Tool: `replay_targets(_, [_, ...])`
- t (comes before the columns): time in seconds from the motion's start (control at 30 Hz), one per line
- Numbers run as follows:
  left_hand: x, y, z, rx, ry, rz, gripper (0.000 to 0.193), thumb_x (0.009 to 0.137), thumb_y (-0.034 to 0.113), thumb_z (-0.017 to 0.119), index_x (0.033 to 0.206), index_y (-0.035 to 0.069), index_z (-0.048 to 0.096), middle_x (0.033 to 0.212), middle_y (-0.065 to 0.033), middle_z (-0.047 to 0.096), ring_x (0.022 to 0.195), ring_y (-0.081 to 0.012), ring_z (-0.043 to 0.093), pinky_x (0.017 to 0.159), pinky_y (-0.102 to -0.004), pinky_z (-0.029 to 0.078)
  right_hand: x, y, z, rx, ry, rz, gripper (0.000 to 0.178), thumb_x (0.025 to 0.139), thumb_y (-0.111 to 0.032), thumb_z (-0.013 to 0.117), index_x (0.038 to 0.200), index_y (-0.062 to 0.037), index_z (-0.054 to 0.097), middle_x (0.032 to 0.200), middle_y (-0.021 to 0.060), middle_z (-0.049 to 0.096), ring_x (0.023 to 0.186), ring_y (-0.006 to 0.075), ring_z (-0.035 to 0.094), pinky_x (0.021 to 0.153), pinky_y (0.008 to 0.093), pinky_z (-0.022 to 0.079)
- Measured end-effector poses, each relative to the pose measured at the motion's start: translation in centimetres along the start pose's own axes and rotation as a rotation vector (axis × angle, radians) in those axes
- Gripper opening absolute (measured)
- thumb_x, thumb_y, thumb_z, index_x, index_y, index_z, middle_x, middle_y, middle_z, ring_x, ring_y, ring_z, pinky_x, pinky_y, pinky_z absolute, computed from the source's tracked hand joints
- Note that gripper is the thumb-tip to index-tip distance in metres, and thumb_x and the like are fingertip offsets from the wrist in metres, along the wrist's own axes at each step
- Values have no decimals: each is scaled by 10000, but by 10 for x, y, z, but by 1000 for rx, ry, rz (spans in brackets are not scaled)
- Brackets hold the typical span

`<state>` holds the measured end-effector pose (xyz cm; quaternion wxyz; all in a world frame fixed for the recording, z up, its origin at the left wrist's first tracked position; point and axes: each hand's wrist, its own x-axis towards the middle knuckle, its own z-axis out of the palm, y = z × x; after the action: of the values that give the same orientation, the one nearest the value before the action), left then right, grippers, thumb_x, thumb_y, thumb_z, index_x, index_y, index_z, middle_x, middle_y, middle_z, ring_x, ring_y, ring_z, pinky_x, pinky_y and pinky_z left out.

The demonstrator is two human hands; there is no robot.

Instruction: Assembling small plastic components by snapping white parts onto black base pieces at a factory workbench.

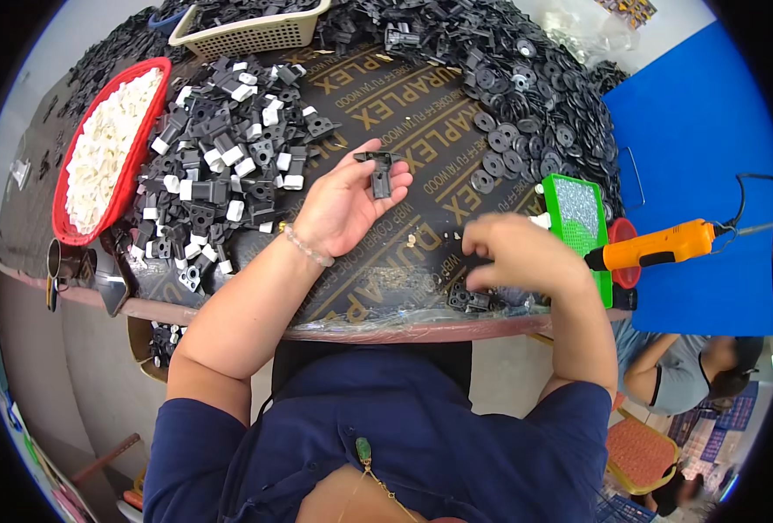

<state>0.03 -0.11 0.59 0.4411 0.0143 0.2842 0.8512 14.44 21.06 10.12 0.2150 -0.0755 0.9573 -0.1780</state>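
My left hand (344, 199) is turned palm up in front of me, its thumb and fingers closed round a small black plastic bracket (382, 179) with a wide, flanged top. Over the table's near edge, right of centre, my right hand (526, 253) is curled with a gap between thumb and forefinger; nothing shows in that gap. Below its thumb lies a black plastic part (469, 300). Just beyond the right hand is a green tray (576, 228) of small silvery pieces, with a white piece partly visible at its left side.
An orange power screwdriver (665, 245) lies across the tray and a red dish (625, 253). Black brackets with white ends (221, 157) are heaped on the left beside a red basket (161, 78) of white pieces. Black discs (534, 131) pile at right. Another person (691, 370) sits beyond.
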Motion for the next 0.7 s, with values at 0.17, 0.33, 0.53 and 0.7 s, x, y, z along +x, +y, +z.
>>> replay_targets(0.17, [-2,-7,8,78,-21,34,505,1041,77,441,1519,61,280,1304,-245,550,1171,-303,613,1013,-412,525,-22,-8,49,-58,48,-28,459,699,-161,830,1086,-23,625,1041,164,661,959,360,658,790,423,533])
replay_targets(0.33, [-7,-8,8,213,-39,1,470,1019,117,557,1462,84,403,1263,-180,617,1131,-259,650,950,-368,558,-8,-3,44,210,404,-96,356,784,-24,668,1139,-30,636,975,110,650,797,236,645,697,335,514])
replay_targets(0.53, [-4,-9,4,187,-119,7,377,999,107,600,1367,89,519,1222,-122,647,1101,-211,650,938,-347,546,41,-3,33,796,624,-30,363,856,60,615,1214,0,623,943,3,644,773,66,584,717,220,482])
replay_targets(0.7, [-3,-5,1,97,-155,-19,379,992,90,606,1364,95,533,1218,-74,646,1107,-191,646,973,-368,542,70,-7,22,1084,576,-171,401,842,74,707,1224,22,598,1091,69,681,984,112,665,866,256,546])
